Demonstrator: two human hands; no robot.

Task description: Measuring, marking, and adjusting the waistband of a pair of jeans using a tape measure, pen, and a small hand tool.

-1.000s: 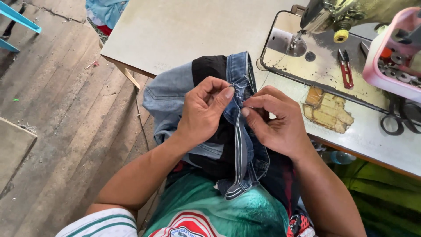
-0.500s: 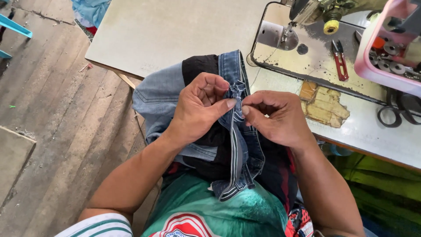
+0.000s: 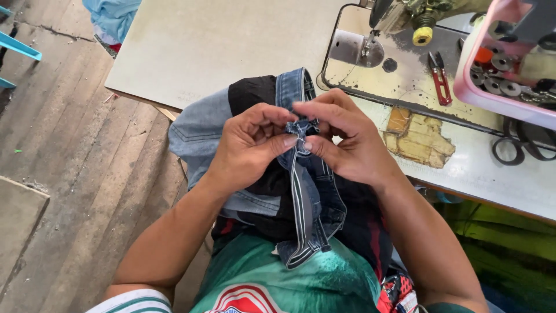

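The sewing table (image 3: pixel 220 40) sits nearer the view's top than a moment ago. The denim strip (image 3: pixel 304 191) still drapes from table edge to lap. The left hand (image 3: pixel 252 145) and right hand (image 3: pixel 347 136) keep pinching its bunched fold, fingertips now closer together.

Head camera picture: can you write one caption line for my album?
Both hands, left hand and right hand, pinch a dark denim strip over the lap, beside a sewing machine and red snips.

No packages, labels, signs, screens.
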